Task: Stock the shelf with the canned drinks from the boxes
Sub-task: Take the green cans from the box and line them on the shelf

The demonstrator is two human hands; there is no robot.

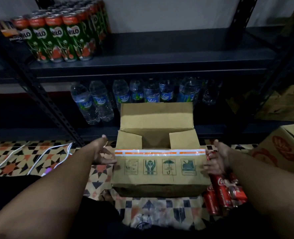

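An open cardboard box [160, 176] sits on the tiled floor before the dark metal shelf [160, 49], its flaps up and its inside looking empty. My left hand [103, 152] is at the box's left side, fingers straight, touching the left edge. My right hand [215, 161] is at the right side, fingers relaxed against the box. Several red cola cans [223, 192] lie on the floor just right of the box, under my right forearm. Green Milo cans [56, 37] stand in rows on the shelf's left.
Water bottles [139, 95] fill the lower shelf behind the box. A second cardboard box [284, 149] stands at the right, more cartons [284, 102] behind it. White cables [39, 156] run over the floor at left. A slanted shelf brace [44, 100] crosses at left.
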